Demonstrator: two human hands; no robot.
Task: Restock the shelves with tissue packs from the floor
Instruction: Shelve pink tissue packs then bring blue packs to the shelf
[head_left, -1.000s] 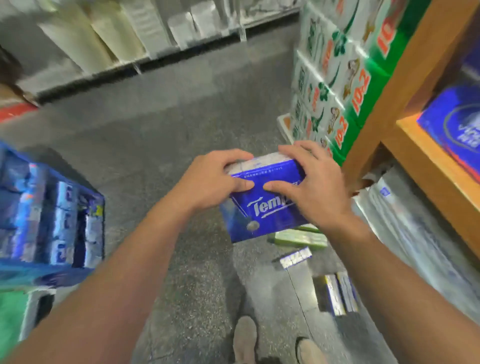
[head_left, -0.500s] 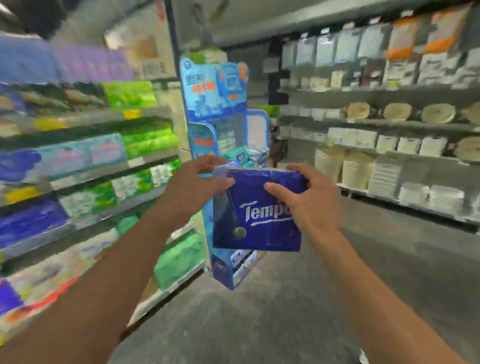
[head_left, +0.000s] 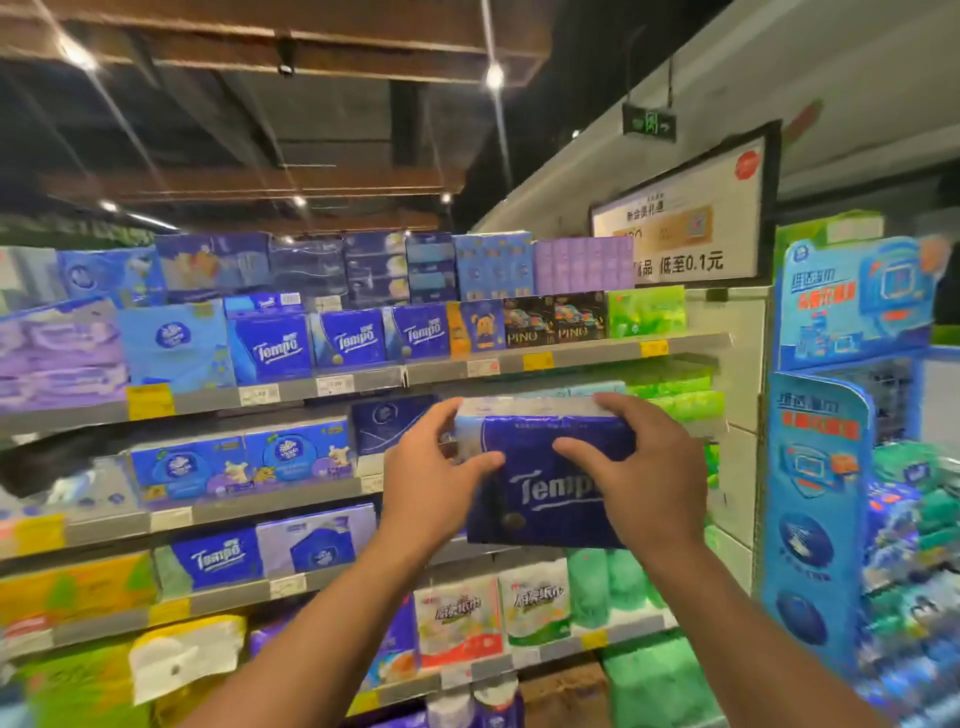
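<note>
A dark blue Tempo tissue pack (head_left: 540, 499) is held up at chest height in front of the shelves. My left hand (head_left: 431, 483) grips its left end, thumb across the front. My right hand (head_left: 639, 478) grips its right end, fingers over the top and thumb on the front. The pack hangs in front of the second shelf from the top (head_left: 270, 501). Matching Tempo packs (head_left: 348, 340) stand in a row on the top shelf (head_left: 571, 356), up and to the left of the held pack. Another Tempo pack (head_left: 218, 558) sits lower left.
The shelf unit fills the left and centre with several rows of tissue and paper packs. A blue cardboard display stand (head_left: 821, 509) with more packs rises on the right. A white promotional sign (head_left: 685, 218) hangs above the shelf's right end.
My view has swung from the floor, past the aisle, up to the tissue shelves. Both hands have kept hold of the Tempo pack and raised it toward the shelves.
</note>
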